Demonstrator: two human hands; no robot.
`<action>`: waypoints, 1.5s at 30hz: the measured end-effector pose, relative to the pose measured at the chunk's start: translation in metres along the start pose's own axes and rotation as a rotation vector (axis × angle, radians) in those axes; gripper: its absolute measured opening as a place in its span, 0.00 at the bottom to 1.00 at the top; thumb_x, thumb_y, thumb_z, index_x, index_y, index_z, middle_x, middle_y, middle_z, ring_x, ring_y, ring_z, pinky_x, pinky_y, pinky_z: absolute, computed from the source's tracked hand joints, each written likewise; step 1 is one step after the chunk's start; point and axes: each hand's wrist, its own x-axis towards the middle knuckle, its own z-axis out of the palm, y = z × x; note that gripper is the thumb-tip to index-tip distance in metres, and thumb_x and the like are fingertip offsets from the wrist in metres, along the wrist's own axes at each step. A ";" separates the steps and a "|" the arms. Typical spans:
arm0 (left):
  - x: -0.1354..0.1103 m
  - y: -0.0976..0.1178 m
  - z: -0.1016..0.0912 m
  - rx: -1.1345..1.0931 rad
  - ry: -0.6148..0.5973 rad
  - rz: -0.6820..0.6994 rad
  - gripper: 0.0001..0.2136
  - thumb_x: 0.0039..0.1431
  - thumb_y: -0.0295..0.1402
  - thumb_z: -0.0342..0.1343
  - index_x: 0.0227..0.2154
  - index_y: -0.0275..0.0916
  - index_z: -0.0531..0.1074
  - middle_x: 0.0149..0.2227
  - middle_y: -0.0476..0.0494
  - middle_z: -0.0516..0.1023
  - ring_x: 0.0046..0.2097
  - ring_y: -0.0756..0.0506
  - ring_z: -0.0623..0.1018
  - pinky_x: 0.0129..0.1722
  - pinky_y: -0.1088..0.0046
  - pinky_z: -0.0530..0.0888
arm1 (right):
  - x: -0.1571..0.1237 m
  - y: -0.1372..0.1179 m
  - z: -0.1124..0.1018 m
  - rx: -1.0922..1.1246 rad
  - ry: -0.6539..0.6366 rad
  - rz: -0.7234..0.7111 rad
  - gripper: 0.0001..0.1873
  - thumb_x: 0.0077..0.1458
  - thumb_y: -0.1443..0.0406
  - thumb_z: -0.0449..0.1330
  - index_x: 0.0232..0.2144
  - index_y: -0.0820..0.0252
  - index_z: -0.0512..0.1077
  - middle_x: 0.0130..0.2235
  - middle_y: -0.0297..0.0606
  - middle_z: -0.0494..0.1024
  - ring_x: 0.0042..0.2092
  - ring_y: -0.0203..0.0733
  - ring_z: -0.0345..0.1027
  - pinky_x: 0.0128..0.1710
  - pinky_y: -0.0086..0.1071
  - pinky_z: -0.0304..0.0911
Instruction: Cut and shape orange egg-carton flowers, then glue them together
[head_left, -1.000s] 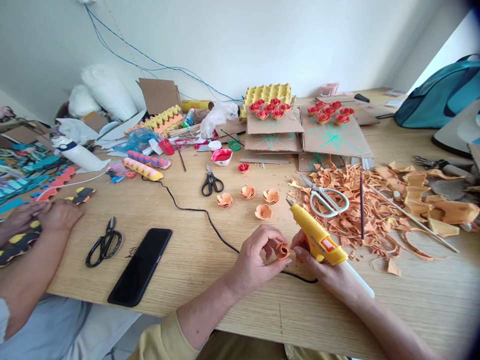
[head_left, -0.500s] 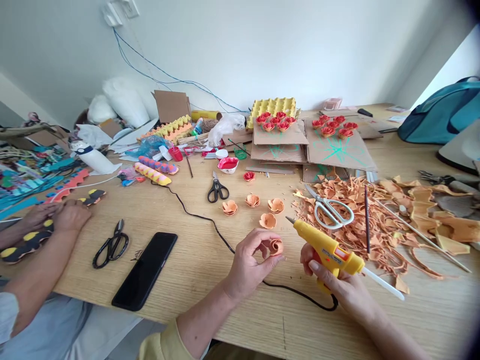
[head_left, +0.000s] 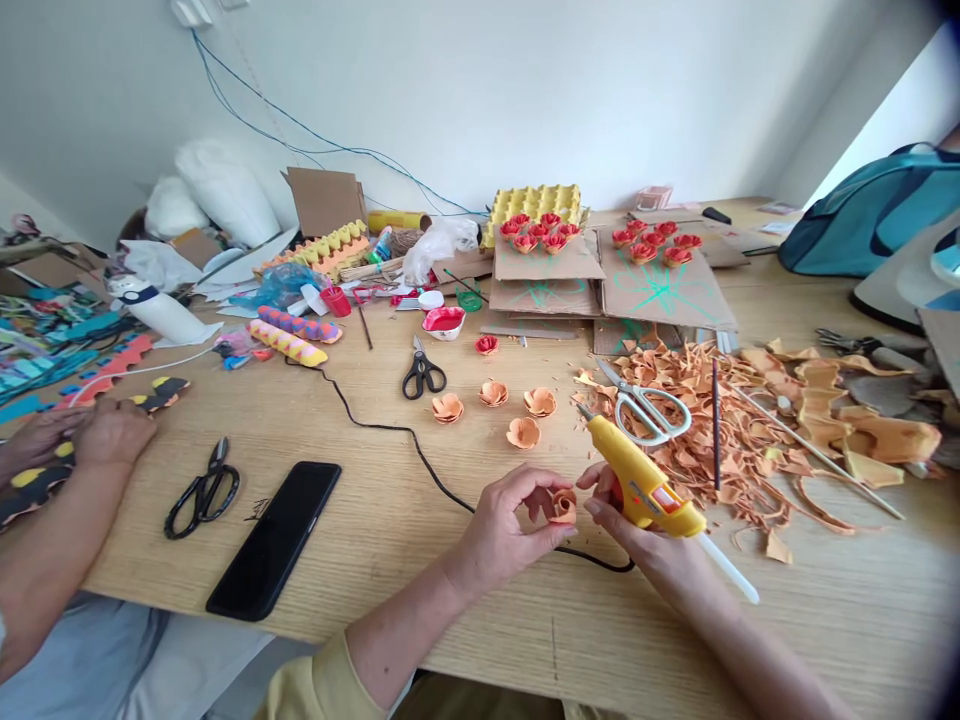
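My left hand [head_left: 504, 520] pinches a small orange paper flower [head_left: 562, 507] just above the wooden table [head_left: 840, 590]. My right hand [head_left: 637, 535] grips a yellow glue gun [head_left: 641, 480] with its nozzle pointing up and left, away from the flower; its fingertips reach toward the flower. The gun's black cord [head_left: 390, 432] trails left across the table. Several finished orange flowers [head_left: 523, 432] lie just beyond my hands.
White-handled scissors [head_left: 643, 408] rest on a heap of orange paper scraps [head_left: 750, 440] at right. Black scissors [head_left: 422, 368], a black phone [head_left: 274, 538] and another pair of black scissors [head_left: 202, 490] lie left. Another person's hands [head_left: 90, 435] work at far left. Red flowers [head_left: 540, 228] sit on cardboard.
My right hand brought the glue gun back in from the right, close beside the flower. My left hand kept hold of the flower and shifted slightly down.
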 end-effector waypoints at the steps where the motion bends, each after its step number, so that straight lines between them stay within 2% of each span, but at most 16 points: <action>1: 0.000 -0.001 0.002 0.002 -0.010 -0.008 0.15 0.51 0.26 0.67 0.42 0.36 0.74 0.35 0.46 0.78 0.32 0.51 0.74 0.33 0.76 0.70 | 0.000 0.001 0.001 0.010 -0.001 0.016 0.13 0.54 0.55 0.64 0.35 0.54 0.68 0.30 0.30 0.66 0.30 0.37 0.61 0.32 0.30 0.61; 5: -0.002 -0.004 0.005 0.067 -0.020 0.005 0.14 0.51 0.26 0.68 0.40 0.37 0.72 0.33 0.47 0.78 0.31 0.51 0.75 0.33 0.75 0.70 | -0.002 0.006 0.003 -0.049 0.004 0.037 0.14 0.55 0.53 0.63 0.32 0.56 0.69 0.31 0.32 0.71 0.33 0.39 0.64 0.35 0.32 0.62; 12: -0.003 -0.005 0.004 0.262 0.017 0.084 0.13 0.53 0.23 0.65 0.40 0.39 0.70 0.34 0.49 0.76 0.33 0.51 0.74 0.35 0.75 0.71 | -0.004 0.010 -0.001 -0.277 0.118 -0.070 0.13 0.56 0.54 0.63 0.30 0.56 0.68 0.29 0.31 0.70 0.31 0.38 0.63 0.32 0.30 0.61; 17: -0.002 -0.004 -0.002 0.292 0.075 0.115 0.14 0.52 0.22 0.64 0.40 0.39 0.69 0.35 0.49 0.75 0.34 0.51 0.74 0.36 0.76 0.72 | -0.001 0.000 -0.003 -0.249 0.153 -0.053 0.15 0.56 0.51 0.61 0.30 0.55 0.66 0.29 0.32 0.69 0.32 0.40 0.63 0.35 0.32 0.62; 23: -0.001 -0.001 -0.007 0.284 0.132 0.163 0.16 0.55 0.23 0.63 0.46 0.41 0.71 0.38 0.47 0.74 0.35 0.50 0.74 0.38 0.75 0.73 | 0.003 -0.004 -0.015 -0.201 0.263 -0.020 0.16 0.55 0.51 0.61 0.31 0.55 0.65 0.27 0.30 0.66 0.29 0.37 0.59 0.29 0.31 0.59; 28: 0.001 -0.002 -0.014 0.196 0.308 0.100 0.12 0.57 0.27 0.61 0.44 0.41 0.72 0.38 0.46 0.74 0.35 0.50 0.73 0.37 0.75 0.74 | 0.007 0.003 -0.027 -0.032 0.384 -0.018 0.14 0.57 0.54 0.62 0.32 0.54 0.64 0.26 0.28 0.64 0.27 0.35 0.56 0.26 0.29 0.54; 32: 0.003 -0.006 -0.023 0.025 0.515 0.030 0.11 0.59 0.32 0.61 0.44 0.40 0.70 0.40 0.45 0.74 0.39 0.50 0.75 0.41 0.74 0.75 | 0.010 0.003 -0.029 0.113 0.450 -0.009 0.15 0.56 0.54 0.64 0.33 0.54 0.64 0.25 0.28 0.64 0.27 0.34 0.57 0.25 0.28 0.54; 34: 0.004 -0.007 -0.026 -0.043 0.567 0.005 0.12 0.60 0.34 0.61 0.45 0.40 0.69 0.41 0.45 0.74 0.40 0.49 0.75 0.43 0.74 0.75 | 0.010 0.001 -0.029 0.147 0.462 -0.018 0.16 0.55 0.53 0.64 0.32 0.55 0.64 0.26 0.28 0.64 0.26 0.33 0.57 0.24 0.28 0.53; 36: 0.005 -0.008 -0.027 -0.067 0.545 -0.011 0.12 0.59 0.34 0.61 0.44 0.40 0.69 0.40 0.45 0.74 0.40 0.49 0.75 0.42 0.74 0.75 | 0.010 0.000 -0.029 0.148 0.462 -0.026 0.16 0.54 0.53 0.64 0.32 0.55 0.64 0.27 0.28 0.65 0.26 0.33 0.57 0.24 0.27 0.54; 40: 0.003 -0.006 -0.021 0.035 0.359 0.033 0.12 0.58 0.32 0.62 0.44 0.40 0.71 0.37 0.47 0.74 0.36 0.50 0.73 0.39 0.75 0.73 | 0.008 -0.003 -0.025 0.019 0.380 -0.035 0.14 0.55 0.55 0.64 0.33 0.55 0.66 0.34 0.34 0.73 0.32 0.36 0.64 0.33 0.30 0.62; 45: 0.001 0.001 -0.012 0.174 0.195 0.144 0.12 0.57 0.29 0.63 0.44 0.40 0.73 0.38 0.45 0.76 0.36 0.49 0.73 0.36 0.74 0.71 | 0.004 -0.010 -0.013 -0.052 0.181 0.016 0.16 0.55 0.51 0.62 0.30 0.56 0.66 0.27 0.33 0.73 0.28 0.38 0.65 0.30 0.32 0.63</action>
